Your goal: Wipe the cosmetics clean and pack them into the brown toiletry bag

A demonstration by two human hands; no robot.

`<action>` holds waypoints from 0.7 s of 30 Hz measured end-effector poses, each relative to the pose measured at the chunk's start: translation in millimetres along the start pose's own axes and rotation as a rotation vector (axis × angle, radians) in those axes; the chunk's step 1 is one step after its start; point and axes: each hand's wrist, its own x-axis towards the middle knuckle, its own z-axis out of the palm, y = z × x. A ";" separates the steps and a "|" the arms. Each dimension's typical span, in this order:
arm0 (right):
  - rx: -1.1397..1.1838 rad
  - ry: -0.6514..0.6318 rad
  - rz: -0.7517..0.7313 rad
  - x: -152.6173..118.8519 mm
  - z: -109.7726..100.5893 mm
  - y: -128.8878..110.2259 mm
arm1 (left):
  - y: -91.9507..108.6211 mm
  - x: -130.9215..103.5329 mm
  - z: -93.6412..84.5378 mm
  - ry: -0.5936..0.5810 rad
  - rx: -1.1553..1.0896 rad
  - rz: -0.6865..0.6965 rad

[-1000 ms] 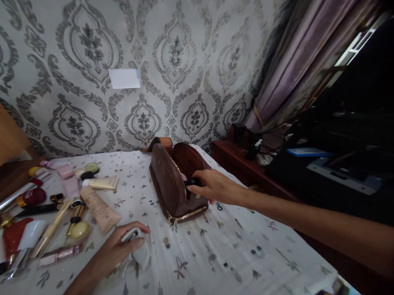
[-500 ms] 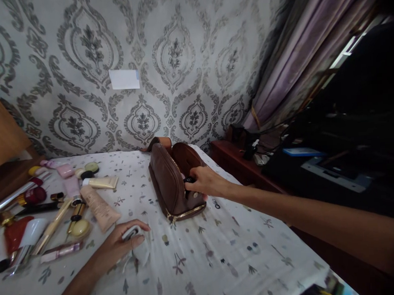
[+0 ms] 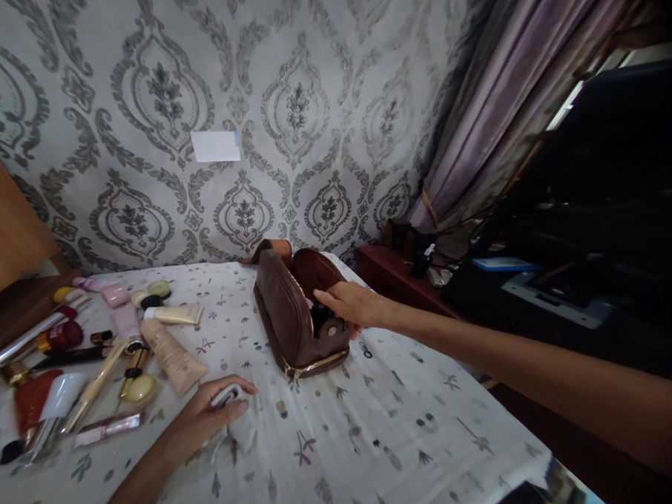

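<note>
A brown makeup bag point(image 3: 280, 306) with a gold zipper lies unzipped on the printed sheet. My right hand point(image 3: 357, 304) is at its right rim, the thumb over the opening and the other fingers partly hidden at the outer side. Just below the thumb, a black item point(image 3: 319, 312) shows inside the bag; its kind is unclear. On the sheet rests my left hand point(image 3: 212, 412), fingers curled round a small white object point(image 3: 227, 395) with a dark oval in it. Thin whitish material hangs beneath it.
Makeup lies spread at the left: a peach tube point(image 3: 172, 357), a cream tube point(image 3: 175, 315), a white-handled brush point(image 3: 64, 394), a lip gloss tube point(image 3: 108, 429) and several others. Behind is a patterned wall point(image 3: 240, 85). A dark red ledge point(image 3: 389, 272) runs along the right.
My right hand has shifted slightly up and right off the black item, which now shows inside the bag. My left hand keeps the white object in place. The view has tilted slightly.
</note>
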 end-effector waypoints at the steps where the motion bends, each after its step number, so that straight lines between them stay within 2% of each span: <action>1: 0.000 0.018 -0.007 0.0 -0.7 0.3 | 0.0 0.1 0.0 0.003 -0.006 0.005; 8: -0.043 0.152 -0.065 -5.4 -3.6 8.0 | 7.0 2.4 -0.2 -0.031 -0.075 0.025; 10: -0.114 0.268 -0.098 -11.2 -1.7 9.7 | 10.6 3.1 0.3 -0.031 -0.082 0.061; 13: -0.097 0.538 -0.180 -17.7 9.8 12.1 | 11.4 5.0 0.3 -0.028 -0.093 0.064; 16: 0.042 0.691 -0.382 -19.8 35.3 7.2 | 6.2 7.2 -1.3 -0.011 -0.139 0.079; 18: 0.143 0.683 -0.539 -21.3 58.7 -3.5 | 2.2 7.9 -1.9 0.001 -0.179 0.110; 21: 0.275 0.512 -0.734 -23.1 97.0 -26.8 | -1.0 8.4 -1.2 0.018 -0.246 0.142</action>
